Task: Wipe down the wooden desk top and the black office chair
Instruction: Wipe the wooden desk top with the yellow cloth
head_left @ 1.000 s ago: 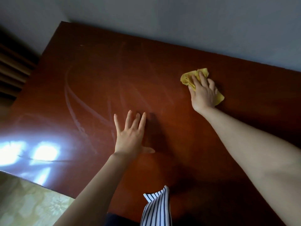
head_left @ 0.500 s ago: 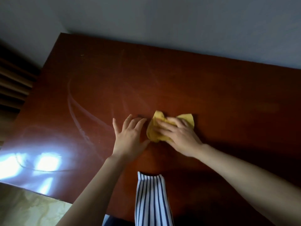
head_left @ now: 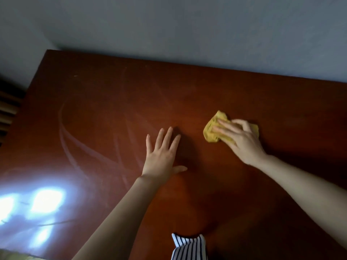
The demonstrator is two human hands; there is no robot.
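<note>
- The counter, a dark red-brown wooden top, fills most of the view and runs back to a grey wall. The black office chair is not in view.
- Pale curved streaks cross the counter's left half, next to a bright patch of glare near the front left corner. The wood to the right, around the hands, looks more even. My guess is that the streaked side still needs more passes.
- The left hand lies flat on the wood near the middle, fingers straight and a little spread, thumb out to the side, holding nothing. It has stayed on about the same spot for the last second, so it looks like a brace.
- The right hand presses down on the yellow cloth. Its first fingers lie across the cloth and its outer fingers bend over the far edge, gripping it; the thumb is hidden.
- The cloth is bunched up, lying on the counter to the right of the left hand and clear of it. A second ago it was farther back and to the right. Half a second ago it was just beside the left hand, and now it is out to the right again.
- That suggests back-and-forth strokes over the right-centre of the desk. The top is partly wiped, and the chair is probably still to do.
- A bit of striped fabric shows at the bottom edge.
</note>
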